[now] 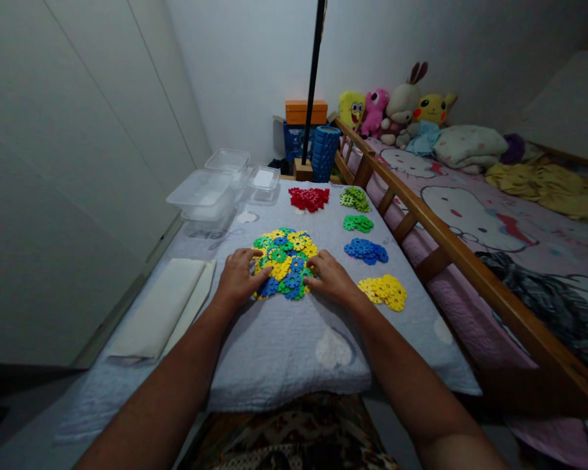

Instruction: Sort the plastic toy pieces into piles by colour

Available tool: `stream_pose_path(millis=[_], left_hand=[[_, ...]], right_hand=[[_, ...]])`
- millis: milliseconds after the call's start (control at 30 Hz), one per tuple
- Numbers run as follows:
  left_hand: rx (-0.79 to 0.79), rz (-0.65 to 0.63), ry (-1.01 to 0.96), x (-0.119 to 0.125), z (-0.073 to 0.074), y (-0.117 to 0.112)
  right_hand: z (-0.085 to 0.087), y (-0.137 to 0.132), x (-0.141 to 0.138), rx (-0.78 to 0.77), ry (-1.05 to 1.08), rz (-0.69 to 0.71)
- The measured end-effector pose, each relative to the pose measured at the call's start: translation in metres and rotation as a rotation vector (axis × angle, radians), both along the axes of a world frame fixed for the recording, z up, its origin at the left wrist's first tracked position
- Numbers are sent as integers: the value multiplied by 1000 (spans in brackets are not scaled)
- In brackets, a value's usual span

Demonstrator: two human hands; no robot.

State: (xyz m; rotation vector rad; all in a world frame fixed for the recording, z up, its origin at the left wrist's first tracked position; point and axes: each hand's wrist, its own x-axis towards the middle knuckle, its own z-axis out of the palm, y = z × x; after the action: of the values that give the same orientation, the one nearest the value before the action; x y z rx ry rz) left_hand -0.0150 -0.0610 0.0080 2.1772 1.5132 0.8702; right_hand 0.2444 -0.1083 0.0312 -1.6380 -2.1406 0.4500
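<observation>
A mixed pile of yellow, green and blue flower-shaped plastic discs [283, 258] lies mid-table. Against its left side rests my left hand [240, 274], thumb and fingers apart over the outer discs. On the opposite side my right hand [329, 277] touches the pile's edge, its fingers also spread. Sorted by colour, smaller heaps sit to the right: yellow discs [385, 291], blue discs [366, 250], green discs [358, 224] and light green discs [355, 199]. Farther back is a heap of red pieces [308, 198].
Clear plastic containers [200, 190] are stacked at the back left, beside a smaller lidded box [263, 178]. Folded cream sheets [164, 303] lie at the left. A wooden bed rail [421, 225] runs along the right. Behind the table rises a black pole [312, 85] on a wooden block.
</observation>
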Motion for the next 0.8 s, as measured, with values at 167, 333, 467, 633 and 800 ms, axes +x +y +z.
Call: stream_pose_path(millis=[167,333,467,633,800], left_hand=[[-50,-2,-31,1,3,-3],[-61,23,-13,3,4,-6],[-59,14,15,2,2,-6],[-76,-5,56,4,6,-7],[-107,-9,71,6,10,-10]], right_hand=[[0,2,0,-32,133,-4],[4,6,8,-148,323,-12],[19,23,39,-221,464,-57],[36,62,97,-130,578,-373],[27,102,139,60,559,-718]])
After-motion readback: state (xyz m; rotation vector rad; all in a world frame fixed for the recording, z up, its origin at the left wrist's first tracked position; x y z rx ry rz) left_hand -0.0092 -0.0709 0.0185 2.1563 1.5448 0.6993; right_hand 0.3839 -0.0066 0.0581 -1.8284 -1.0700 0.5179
